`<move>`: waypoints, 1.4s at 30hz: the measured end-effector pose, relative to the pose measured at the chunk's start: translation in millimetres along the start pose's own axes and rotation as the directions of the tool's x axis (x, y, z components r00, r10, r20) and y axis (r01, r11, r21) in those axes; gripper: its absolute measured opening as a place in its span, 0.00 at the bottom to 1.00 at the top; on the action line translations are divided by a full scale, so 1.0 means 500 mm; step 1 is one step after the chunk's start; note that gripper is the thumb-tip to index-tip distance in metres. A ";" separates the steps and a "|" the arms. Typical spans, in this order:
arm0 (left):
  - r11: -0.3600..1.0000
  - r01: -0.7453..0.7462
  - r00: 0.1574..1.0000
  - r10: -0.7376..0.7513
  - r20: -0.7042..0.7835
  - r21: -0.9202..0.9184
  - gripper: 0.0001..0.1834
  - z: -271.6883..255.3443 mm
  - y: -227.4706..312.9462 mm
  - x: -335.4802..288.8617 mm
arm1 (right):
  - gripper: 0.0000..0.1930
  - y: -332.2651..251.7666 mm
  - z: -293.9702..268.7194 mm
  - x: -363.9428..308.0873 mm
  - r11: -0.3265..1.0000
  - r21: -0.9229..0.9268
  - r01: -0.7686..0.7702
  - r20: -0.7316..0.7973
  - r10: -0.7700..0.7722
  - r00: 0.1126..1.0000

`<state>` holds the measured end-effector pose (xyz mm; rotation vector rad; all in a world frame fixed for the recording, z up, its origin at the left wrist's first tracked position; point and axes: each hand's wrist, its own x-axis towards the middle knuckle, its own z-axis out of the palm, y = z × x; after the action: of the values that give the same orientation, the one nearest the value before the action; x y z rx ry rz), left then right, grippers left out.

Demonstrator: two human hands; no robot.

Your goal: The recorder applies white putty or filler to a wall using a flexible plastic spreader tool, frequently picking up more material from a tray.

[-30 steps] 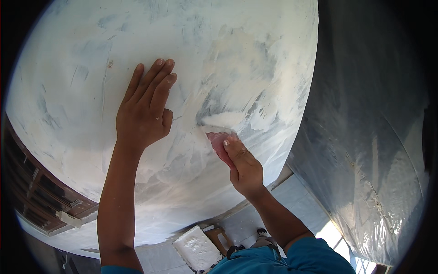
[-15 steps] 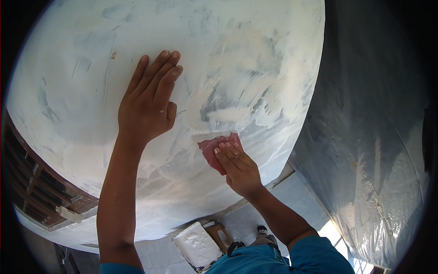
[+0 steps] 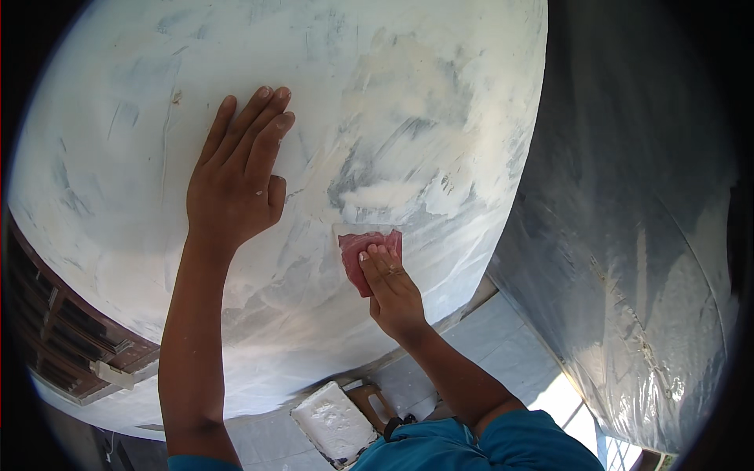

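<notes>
While the right hand (image 3: 398, 297) grips a scraper (image 3: 353, 259), clothing (image 3: 444, 447) seemingly overlaps a tray (image 3: 315, 436).

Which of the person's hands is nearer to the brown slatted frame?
Left. In this view, the left hand is above and to the right of the brown slatted frame; the right hand, holding the red spreader, is farther right.
</notes>
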<state>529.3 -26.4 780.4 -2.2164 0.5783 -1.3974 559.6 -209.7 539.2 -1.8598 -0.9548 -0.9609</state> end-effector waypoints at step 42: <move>1.000 0.010 1.000 -0.010 -0.008 -0.016 0.30 -0.009 -0.005 -0.002 | 0.31 0.008 -0.132 0.236 1.000 -0.017 0.016 -0.417 -0.022 0.908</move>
<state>525.2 -24.4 783.0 -2.2305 0.5838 -1.4117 595.9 -240.9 665.6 -1.5638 -0.7043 -1.3146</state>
